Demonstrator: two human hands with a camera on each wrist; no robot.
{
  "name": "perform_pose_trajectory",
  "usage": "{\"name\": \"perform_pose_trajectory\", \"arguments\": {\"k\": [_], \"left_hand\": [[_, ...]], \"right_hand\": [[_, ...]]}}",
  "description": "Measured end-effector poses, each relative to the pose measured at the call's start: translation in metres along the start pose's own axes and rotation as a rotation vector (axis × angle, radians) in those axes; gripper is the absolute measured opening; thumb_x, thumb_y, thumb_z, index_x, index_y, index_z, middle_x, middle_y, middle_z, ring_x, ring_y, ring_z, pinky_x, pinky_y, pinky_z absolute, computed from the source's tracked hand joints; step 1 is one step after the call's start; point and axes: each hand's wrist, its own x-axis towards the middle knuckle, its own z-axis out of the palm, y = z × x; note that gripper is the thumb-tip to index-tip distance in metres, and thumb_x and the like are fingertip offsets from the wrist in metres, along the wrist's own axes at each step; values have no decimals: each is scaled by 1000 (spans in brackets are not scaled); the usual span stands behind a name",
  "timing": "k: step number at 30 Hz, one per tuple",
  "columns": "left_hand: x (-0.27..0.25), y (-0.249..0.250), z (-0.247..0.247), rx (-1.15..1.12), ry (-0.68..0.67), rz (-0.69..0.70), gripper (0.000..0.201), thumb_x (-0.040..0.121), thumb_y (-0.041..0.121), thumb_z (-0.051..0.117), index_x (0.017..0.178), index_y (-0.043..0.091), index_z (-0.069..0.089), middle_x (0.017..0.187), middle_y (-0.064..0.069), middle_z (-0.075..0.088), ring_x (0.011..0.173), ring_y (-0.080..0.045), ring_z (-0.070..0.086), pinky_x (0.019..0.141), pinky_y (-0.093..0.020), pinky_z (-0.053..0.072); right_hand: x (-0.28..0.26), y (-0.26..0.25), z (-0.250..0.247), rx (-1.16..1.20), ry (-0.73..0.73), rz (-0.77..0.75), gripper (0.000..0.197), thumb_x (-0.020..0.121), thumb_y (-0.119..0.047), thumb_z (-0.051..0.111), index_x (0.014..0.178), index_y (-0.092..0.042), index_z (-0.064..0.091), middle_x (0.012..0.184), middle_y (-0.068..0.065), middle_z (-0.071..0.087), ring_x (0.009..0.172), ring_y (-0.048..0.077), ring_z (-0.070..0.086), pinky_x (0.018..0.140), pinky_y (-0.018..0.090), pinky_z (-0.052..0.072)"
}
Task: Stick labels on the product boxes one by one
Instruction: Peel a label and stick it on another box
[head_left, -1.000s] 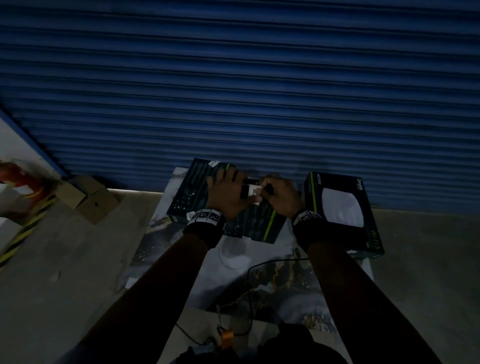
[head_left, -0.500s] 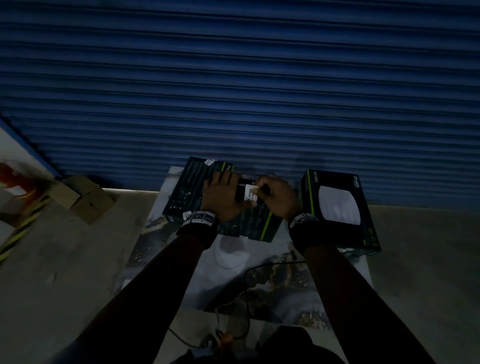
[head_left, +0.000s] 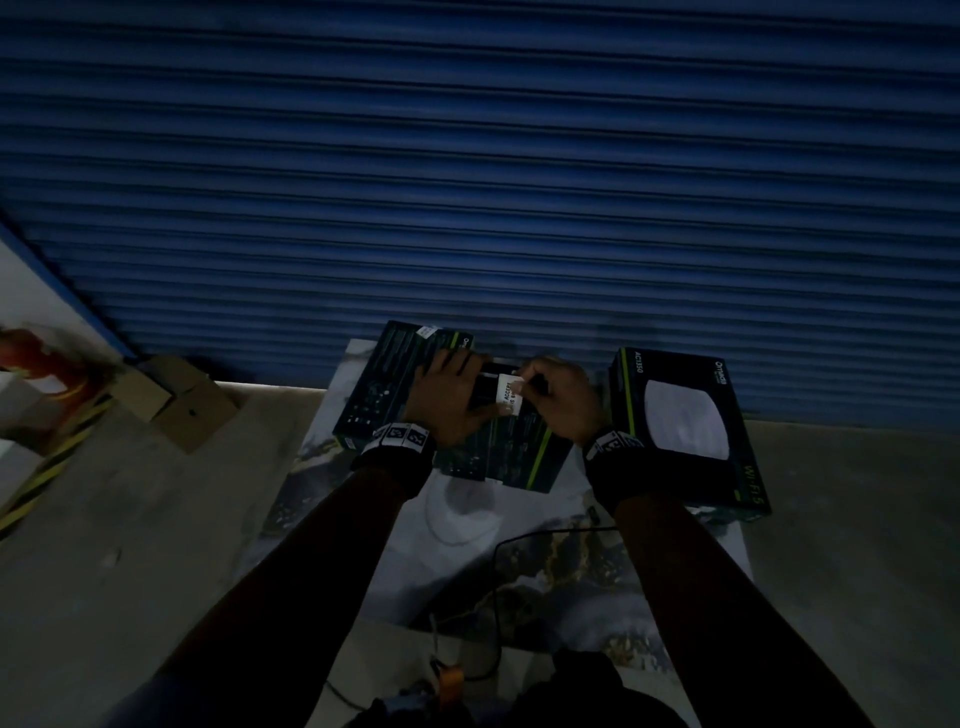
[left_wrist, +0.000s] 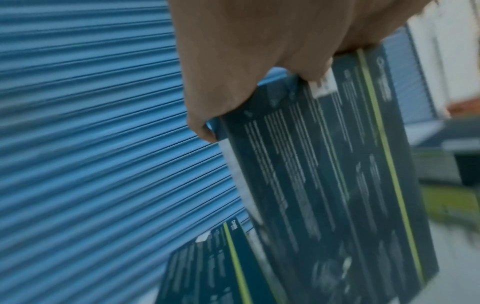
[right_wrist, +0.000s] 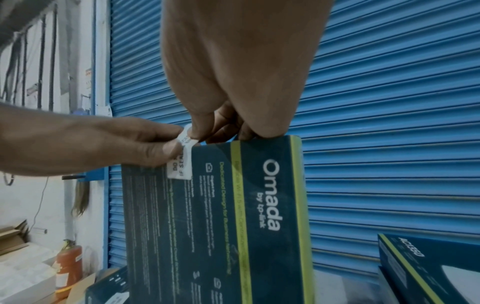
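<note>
Right wrist view: both hands, left hand (right_wrist: 109, 142) and right hand (right_wrist: 233, 82), pinch a white label (right_wrist: 182, 164) against the upper edge of the dark product box (right_wrist: 221, 216). Uneven fingertip pressure could leave it creased or crooked, by this reading.

The left hand (head_left: 451, 396) covers part of the white printed label (head_left: 508, 395), so its text reads only in fragments. The dark green-striped cardboard box's (left_wrist: 324, 185) small print is blurred.
</note>
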Motion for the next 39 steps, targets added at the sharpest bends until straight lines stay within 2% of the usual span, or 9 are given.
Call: {"name": "perform_pose_trajectory", "arguments": {"k": [7,10,15,21,23,28,31,34,39], "left_hand": [[1,3,-7,-189,-7,-48,67,85,83,48,141,48,45,145,6,50,137,-26,38,107,-63,36],[2,8,-12,-240,2,-88,59,83,85,48,133,54,49,144,10,53,138,-24,41,108,-70,27],[12,5,-4,-297,3,-131,70,69,100,39,125,58,49,133,15,58,131,-23,48,104,-67,37],[33,-10,10,-389,-126,-159,57,56,104,52,100,68,48,113,22,63,112,-19,60,98,-63,46],[34,-2,0,-363,-123,-203,50,61,100,54,96,64,52,111,21,64,112,-17,60,102,-65,40],[26,21,-17,-312,3,-305,16,92,59,59,92,43,63,103,14,67,112,-23,60,106,-74,24],[21,23,-21,-215,-105,-269,44,85,80,51,109,45,62,124,10,64,127,-26,51,109,-68,28],[17,20,-23,-127,-224,-231,76,67,98,45,126,51,54,145,10,53,141,-29,35,110,-64,26],[22,26,-20,-109,-181,-281,72,70,98,42,116,46,59,135,6,61,138,-30,39,110,-63,25]], "right_hand": [[-2,-1,2,-32,53,-26,6,94,-20,71,92,-14,70,100,-3,64,87,8,58,76,17,42],[-3,2,3,-34,58,-49,6,93,-20,71,92,-14,70,99,2,63,87,15,60,78,26,47],[-5,0,6,-64,129,-63,3,90,-11,74,91,-11,71,103,6,64,91,19,63,83,32,52],[-1,-7,5,-122,190,6,28,84,-4,78,111,0,71,118,18,60,113,34,57,98,31,45],[-2,-11,3,-122,195,8,23,87,-1,74,109,2,71,117,19,62,112,35,59,100,36,48],[-5,-3,6,-93,209,36,21,95,6,55,110,0,69,114,17,66,105,30,65,98,31,51],[-4,-3,2,-64,167,42,26,97,5,49,115,-1,67,117,17,65,107,29,64,95,22,44],[-6,-4,-1,-14,109,31,36,92,12,45,118,-3,64,120,16,62,110,24,63,99,29,49],[-9,1,1,-32,94,-26,38,89,12,51,121,-4,63,118,13,59,109,19,60,98,20,44]]}}
